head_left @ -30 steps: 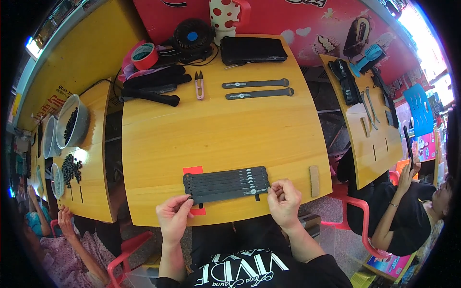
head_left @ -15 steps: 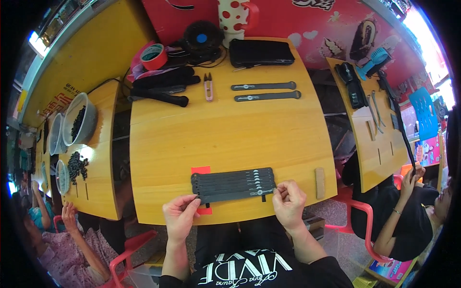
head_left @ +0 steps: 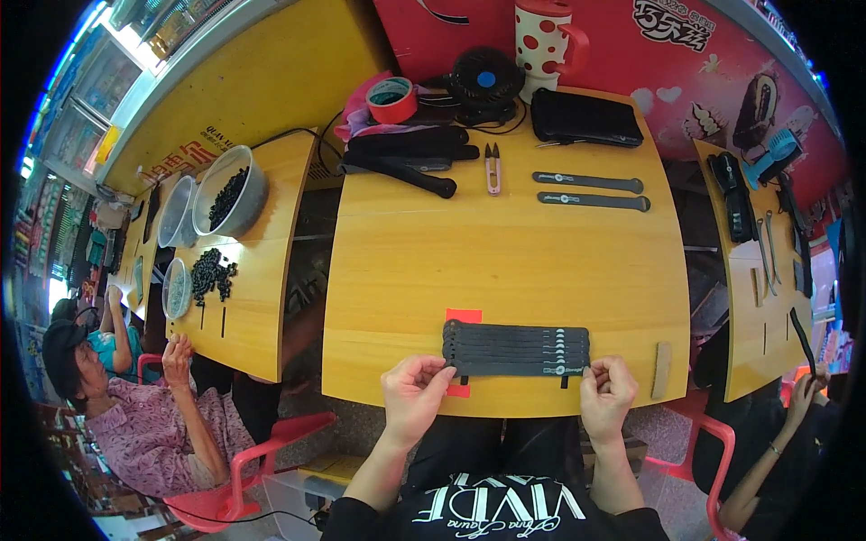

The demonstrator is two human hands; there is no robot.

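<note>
Several dark grey straps (head_left: 505, 338) with rounded ends and pale printing lie overlapped in a fanned row at the table's near edge. My left hand (head_left: 415, 395) pinches the left end of the nearest strap (head_left: 505, 369) between thumb and finger. At that strap's other end, my right hand (head_left: 609, 395) has its fingers closed on the tip. Red tape (head_left: 467, 316) shows beyond and in front of the row's left part. Short black strips (head_left: 565, 382) stick out below the row.
Two similar straps (head_left: 591, 183), pink thread snips (head_left: 492, 169), a black pouch (head_left: 586, 117), a fan (head_left: 485, 79) and a tape roll (head_left: 391, 100) lie far back. A wooden strip (head_left: 661, 370) is at right. Co-workers sit both sides; tubs (head_left: 230, 194) stand left.
The view has swung left, so the table appears farther right. Both hands keep hold of the nearest strap's ends, and it lies closer against the row.
</note>
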